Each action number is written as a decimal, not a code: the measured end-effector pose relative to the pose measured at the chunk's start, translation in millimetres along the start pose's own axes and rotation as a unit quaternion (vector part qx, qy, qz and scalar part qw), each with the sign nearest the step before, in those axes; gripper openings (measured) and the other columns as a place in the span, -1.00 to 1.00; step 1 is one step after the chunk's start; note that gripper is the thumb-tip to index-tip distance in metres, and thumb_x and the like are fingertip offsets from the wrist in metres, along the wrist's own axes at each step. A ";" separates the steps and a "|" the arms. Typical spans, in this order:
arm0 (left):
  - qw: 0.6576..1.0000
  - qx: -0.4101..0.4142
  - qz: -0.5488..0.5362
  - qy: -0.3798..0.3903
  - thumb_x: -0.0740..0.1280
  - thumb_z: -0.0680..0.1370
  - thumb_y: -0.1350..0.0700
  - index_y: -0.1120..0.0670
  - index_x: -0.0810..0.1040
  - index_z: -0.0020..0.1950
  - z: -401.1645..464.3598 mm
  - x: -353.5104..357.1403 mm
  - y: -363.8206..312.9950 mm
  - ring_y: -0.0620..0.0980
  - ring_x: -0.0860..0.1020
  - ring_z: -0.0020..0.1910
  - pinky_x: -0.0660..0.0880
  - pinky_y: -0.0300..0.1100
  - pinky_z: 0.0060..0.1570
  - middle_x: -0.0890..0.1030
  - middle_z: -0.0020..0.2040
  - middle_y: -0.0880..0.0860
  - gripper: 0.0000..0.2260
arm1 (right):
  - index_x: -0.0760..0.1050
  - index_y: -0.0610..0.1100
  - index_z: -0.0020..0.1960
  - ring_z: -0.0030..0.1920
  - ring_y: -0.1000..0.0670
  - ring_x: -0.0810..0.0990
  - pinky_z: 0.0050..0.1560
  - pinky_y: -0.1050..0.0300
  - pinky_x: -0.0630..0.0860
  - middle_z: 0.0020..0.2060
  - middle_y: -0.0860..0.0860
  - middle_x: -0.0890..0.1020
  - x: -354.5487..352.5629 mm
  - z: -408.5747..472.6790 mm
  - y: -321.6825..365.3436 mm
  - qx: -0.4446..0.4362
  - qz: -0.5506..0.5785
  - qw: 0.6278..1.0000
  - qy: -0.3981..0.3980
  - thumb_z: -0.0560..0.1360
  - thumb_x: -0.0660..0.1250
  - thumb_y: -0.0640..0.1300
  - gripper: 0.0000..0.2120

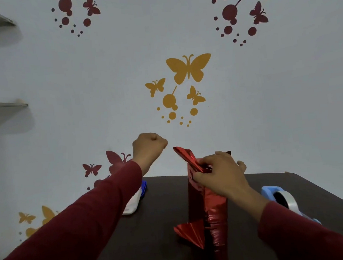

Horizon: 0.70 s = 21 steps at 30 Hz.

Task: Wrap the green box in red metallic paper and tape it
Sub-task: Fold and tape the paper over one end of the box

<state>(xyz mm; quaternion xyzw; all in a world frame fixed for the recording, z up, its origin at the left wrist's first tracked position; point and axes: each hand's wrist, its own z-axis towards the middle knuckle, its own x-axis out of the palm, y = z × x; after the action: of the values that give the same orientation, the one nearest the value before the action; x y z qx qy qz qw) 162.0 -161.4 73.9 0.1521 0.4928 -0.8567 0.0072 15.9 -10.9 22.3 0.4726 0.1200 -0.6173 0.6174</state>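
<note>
The box (208, 209) stands upright on the dark table (164, 202), covered in red metallic paper, with no green showing. A pointed flap of paper (184, 154) sticks up to the left at its top. A triangular flap (192, 234) juts out near its bottom left. My right hand (221, 173) grips the top of the wrapped box, thumb and fingers curled round the folded paper. My left hand (149, 145) is raised off the table to the left of the box as a fist. Nothing is visible in it.
A blue tape dispenser (280, 198) with a clear roll sits on the table right of the box, partly behind my right forearm. A white cloth (133, 203) and a blue object (144, 187) lie at the table's far left edge. The wall with butterfly stickers stands directly behind.
</note>
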 end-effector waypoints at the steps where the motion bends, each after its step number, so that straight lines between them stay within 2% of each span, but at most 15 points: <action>1: 0.999 0.047 -0.004 0.016 0.42 0.52 0.16 0.13 0.70 -0.10 0.8 -3.1 -0.3 -0.02 0.59 -0.21 0.50 -0.22 -0.23 0.67 -0.18 -0.02 -0.92 | 0.67 0.27 0.05 0.34 0.00 0.46 0.40 -0.36 0.28 -0.23 0.31 0.48 -2.9 -2.1 -1.7 0.003 0.014 1.000 -0.001 0.41 0.36 0.21 -0.75; 2: 0.993 0.098 0.002 0.059 0.46 0.51 0.12 0.03 0.70 -0.04 0.3 -5.2 -1.9 -0.05 0.61 -0.10 0.52 -0.19 -0.13 0.67 -0.07 -0.06 -0.94 | 0.67 0.28 0.07 0.31 -0.01 0.49 0.38 -0.33 0.34 -0.23 0.32 0.46 -5.2 -4.0 -2.7 0.003 0.028 1.000 -0.002 0.41 0.35 0.21 -0.74; 5: 0.939 0.184 0.126 0.260 0.62 0.38 -0.04 -0.26 0.52 0.34 -3.6 -0.8 -7.1 -0.13 0.49 0.28 0.49 -0.16 0.15 0.53 0.33 -0.15 -0.42 | 0.64 0.41 0.02 0.13 0.07 0.53 0.26 -0.22 0.49 -0.14 0.29 0.54 -7.5 -8.8 -4.7 0.007 0.083 0.996 -0.006 0.34 0.30 0.25 -0.71; 6: 0.917 0.195 0.179 0.298 0.64 0.36 -0.03 -0.27 0.45 0.43 -6.6 5.1 -10.5 -0.15 0.46 0.32 0.45 -0.18 0.20 0.51 0.37 -0.16 -0.31 | 0.61 0.48 -0.03 0.12 0.09 0.53 0.25 -0.20 0.50 -0.08 0.28 0.56 -8.0 -9.7 -5.6 0.012 0.100 0.995 -0.005 0.30 0.28 0.29 -0.73; 7: 0.899 0.212 0.217 0.315 0.65 0.37 0.00 -0.22 0.44 0.46 -8.0 12.0 -13.9 -0.16 0.48 0.30 0.44 -0.20 0.21 0.54 0.34 -0.14 -0.28 | 0.57 0.54 -0.09 0.14 0.09 0.54 0.26 -0.20 0.50 -0.04 0.27 0.57 -8.1 -9.2 -8.1 0.019 0.116 0.993 -0.003 0.27 0.26 0.31 -0.75; 8: 0.888 0.231 0.238 0.318 0.64 0.39 0.05 -0.15 0.51 0.44 -7.5 18.8 -18.3 -0.16 0.55 0.22 0.46 -0.22 0.19 0.61 0.26 -0.11 -0.35 | 0.54 0.58 -0.15 0.17 0.07 0.55 0.26 -0.19 0.51 -0.03 0.26 0.58 -7.7 -8.3 -11.5 0.026 0.136 0.990 -0.001 0.25 0.24 0.30 -0.77; 10: 0.882 0.259 0.241 0.311 0.61 0.43 0.13 -0.03 0.69 0.23 -4.4 27.1 -31.7 -0.18 0.65 0.02 0.53 -0.26 0.09 0.72 0.04 -0.08 -0.61 | 0.55 0.56 -0.22 0.19 0.01 0.58 0.22 -0.11 0.54 -0.04 0.19 0.60 -11.7 -8.8 -17.4 0.038 0.173 0.984 -0.001 0.26 0.27 0.25 -0.80; 11: 0.886 0.263 0.227 0.308 0.60 0.44 0.16 0.00 0.73 0.14 -1.2 26.9 -37.4 -0.19 0.67 -0.04 0.54 -0.30 0.02 0.74 -0.03 -0.08 -0.71 | 0.58 0.49 -0.28 0.22 -0.01 0.58 0.20 -0.03 0.52 -0.07 0.16 0.61 -14.1 -9.9 -18.1 0.042 0.190 0.981 0.002 0.30 0.31 0.18 -0.83; 13: 0.897 0.261 0.185 0.304 0.59 0.46 0.20 0.05 0.75 0.07 3.9 26.0 -48.4 -0.20 0.70 -0.10 0.54 -0.39 -0.05 0.75 -0.10 -0.06 -0.79 | 0.56 0.25 -0.46 0.44 0.01 0.44 0.29 0.05 0.40 -0.12 0.12 0.67 -17.9 -9.6 -26.0 0.051 0.224 0.973 0.009 0.44 0.36 -0.04 -0.67; 15: 0.909 0.251 0.139 0.304 0.59 0.46 0.21 0.09 0.73 0.09 0.6 23.6 -53.9 -0.17 0.72 -0.12 0.57 -0.38 -0.04 0.76 -0.14 -0.03 -0.78 | 0.49 0.10 -0.54 0.58 0.05 0.25 0.44 0.03 0.28 -0.05 0.08 0.71 -20.7 -12.2 -30.7 0.064 0.263 0.962 0.029 0.49 0.33 -0.20 -0.55; 16: 0.914 0.244 0.120 0.302 0.58 0.47 0.20 0.09 0.72 0.12 -3.2 24.0 -54.7 -0.16 0.72 -0.12 0.59 -0.36 -0.02 0.76 -0.15 -0.03 -0.76 | 0.48 0.05 -0.55 0.59 0.06 0.23 0.46 0.03 0.26 -0.02 0.08 0.71 -20.9 -12.3 -34.1 0.074 0.281 0.956 0.031 0.48 0.32 -0.23 -0.55; 18: 0.925 0.241 0.087 0.281 0.58 0.48 0.14 0.05 0.69 0.18 -11.0 23.9 -52.7 -0.15 0.72 -0.09 0.59 -0.31 0.04 0.76 -0.12 -0.04 -0.71 | 0.46 -0.11 -0.48 0.57 0.07 0.26 0.34 0.06 0.28 -0.04 0.11 0.68 -17.9 -7.1 -43.4 0.084 0.310 0.946 0.029 0.45 0.31 -0.26 -0.67; 20: 0.936 0.220 0.047 0.272 0.62 0.44 0.05 -0.03 0.64 0.26 -12.2 21.5 -44.3 -0.12 0.71 -0.03 0.61 -0.23 0.09 0.74 -0.01 -0.07 -0.58 | 0.50 -0.29 -0.33 0.51 0.09 0.30 0.24 0.08 0.26 -0.04 0.14 0.64 -14.2 -1.2 -49.7 0.088 0.322 0.942 0.020 0.36 0.30 -0.19 -0.83; 21: 0.936 0.203 0.043 0.284 0.64 0.40 0.02 -0.07 0.60 0.31 -11.8 19.0 -39.4 -0.12 0.70 0.01 0.63 -0.19 0.10 0.72 0.06 -0.09 -0.49 | 0.53 -0.31 -0.28 0.45 0.09 0.34 0.20 0.08 0.26 -0.08 0.18 0.63 -14.3 0.5 -50.2 0.083 0.325 0.942 0.023 0.28 0.28 -0.13 -0.78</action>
<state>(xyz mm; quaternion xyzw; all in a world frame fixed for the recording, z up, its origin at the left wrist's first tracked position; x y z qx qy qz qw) 140.5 -128.5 96.5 0.4084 0.2833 -0.8583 -0.1276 -31.2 8.5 11.1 0.5498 -0.0775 -0.3798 0.7399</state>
